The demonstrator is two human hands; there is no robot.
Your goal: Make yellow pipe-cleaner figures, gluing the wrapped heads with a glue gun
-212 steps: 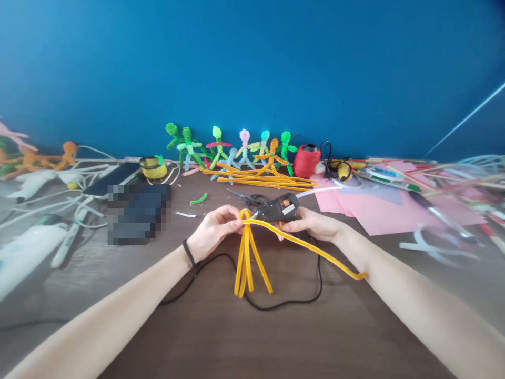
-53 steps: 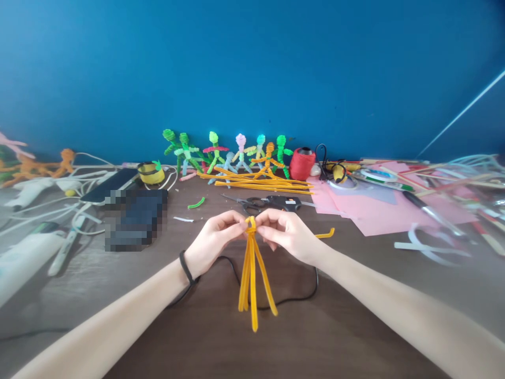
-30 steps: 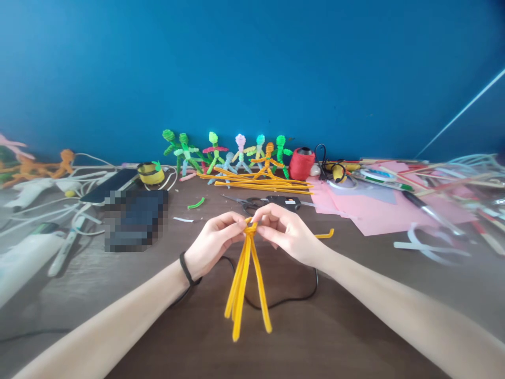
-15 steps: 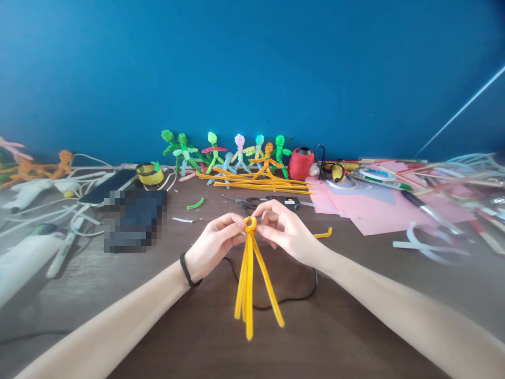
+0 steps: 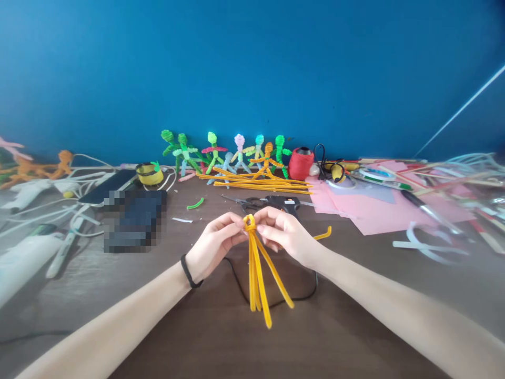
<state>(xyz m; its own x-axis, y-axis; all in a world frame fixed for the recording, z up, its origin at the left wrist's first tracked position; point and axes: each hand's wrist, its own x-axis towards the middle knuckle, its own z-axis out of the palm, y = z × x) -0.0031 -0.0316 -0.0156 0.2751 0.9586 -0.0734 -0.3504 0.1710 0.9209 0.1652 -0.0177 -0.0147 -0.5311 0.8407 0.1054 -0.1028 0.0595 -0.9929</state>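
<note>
Since half a second ago, the loose ends of the stems (image 5: 258,279) are found swung rightward below the grip; both hands are kept almost in place. The knot (image 5: 249,223) at the top of the stems is pinched from both sides: the left hand (image 5: 215,245) is closed on it by thumb and forefinger, and the right hand (image 5: 286,237) likewise. The stems are held above the table (image 5: 205,337), judged so that the ends hang free and the winding stays tight. Just beyond the grip, a glue gun (image 5: 282,201) and scissors (image 5: 244,201) are laid within reach. A cord (image 5: 303,295) is looped beneath the ends. A bent end (image 5: 323,233) shows right of the grip; whether it is attached cannot be told.
</note>
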